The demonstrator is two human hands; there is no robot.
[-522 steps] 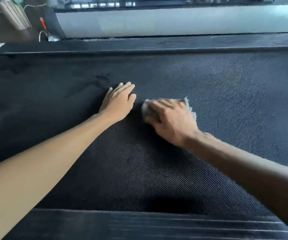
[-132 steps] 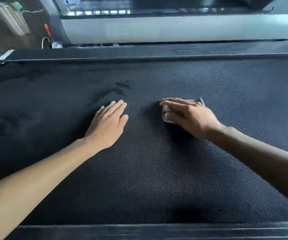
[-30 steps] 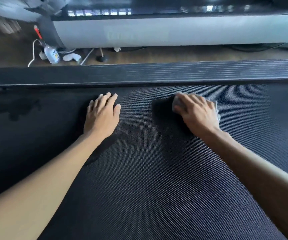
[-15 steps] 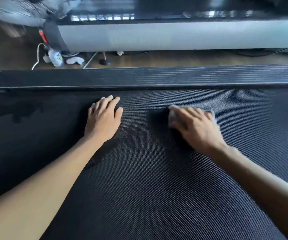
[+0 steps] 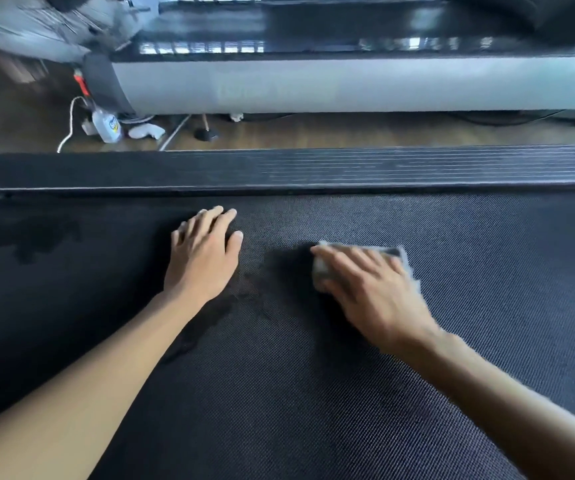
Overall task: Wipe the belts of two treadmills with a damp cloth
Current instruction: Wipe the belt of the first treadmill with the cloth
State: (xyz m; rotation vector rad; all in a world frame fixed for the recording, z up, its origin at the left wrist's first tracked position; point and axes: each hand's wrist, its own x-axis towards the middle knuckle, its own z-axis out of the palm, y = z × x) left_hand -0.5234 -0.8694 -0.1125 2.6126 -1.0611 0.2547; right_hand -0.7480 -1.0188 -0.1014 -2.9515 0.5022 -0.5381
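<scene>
Well ahead and left of the left grip, a clear plastic bottle stands upright on the wooden floor. A white cord loops just left of it. A white lump and a black round foot sit to its right.

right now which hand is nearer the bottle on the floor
Left. The left hand lies flat on the belt, nearer the bottle beyond the side rail; the right hand, pressing the cloth, sits farther right on the belt.
</scene>
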